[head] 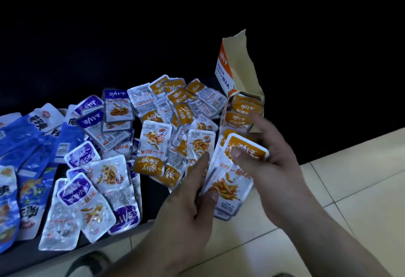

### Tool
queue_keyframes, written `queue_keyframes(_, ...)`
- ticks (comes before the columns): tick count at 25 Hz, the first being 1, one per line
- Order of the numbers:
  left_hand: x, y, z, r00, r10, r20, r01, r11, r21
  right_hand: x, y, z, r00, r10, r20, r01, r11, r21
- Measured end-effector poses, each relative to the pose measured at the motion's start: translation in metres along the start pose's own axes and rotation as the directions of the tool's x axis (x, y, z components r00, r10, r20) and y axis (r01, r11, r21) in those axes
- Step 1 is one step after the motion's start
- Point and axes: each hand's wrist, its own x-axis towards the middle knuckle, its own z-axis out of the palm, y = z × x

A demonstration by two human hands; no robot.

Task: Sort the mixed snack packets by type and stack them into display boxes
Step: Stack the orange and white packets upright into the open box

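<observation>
Sorting seems somewhere before halfway. The torn-open orange-and-white cardboard display box (225, 68) stands at the far right of the dark table (153, 206) and holds only a few orange packets (245, 110). Many loose orange-topped packets (175, 105), purple-topped packets (92, 180) and larger blue pouches (32, 136) lie unsorted. The left hand (192, 189) and right hand (269, 156) together pinch a stack of orange-topped plastic snack packets (232, 180) just in front of the box, thumbs pressed on its face and fingers curled behind.
</observation>
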Motion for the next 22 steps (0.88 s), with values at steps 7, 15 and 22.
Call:
queue_keyframes(7, -0.010, -0.001, 0.009, 0.958, -0.229, 0.172, 0.255, 0.956, -0.147, -0.022, 0.021, -0.012, 0.991, 0.126, -0.049, -0.126, 0.992, -0.012)
queue_keyframes(15, 0.006, -0.002, -0.002, 0.976, -0.180, 0.123, 0.199, 0.967, -0.161, -0.011, 0.005, -0.022, 0.990, 0.114, 0.085, -0.102, 0.985, -0.141)
queue_keyframes(22, 0.012, 0.004, 0.009, 0.961, -0.249, 0.122, 0.276, 0.899, -0.339, -0.012, 0.005, -0.028, 0.994, -0.004, 0.107, 0.021, 0.988, -0.154)
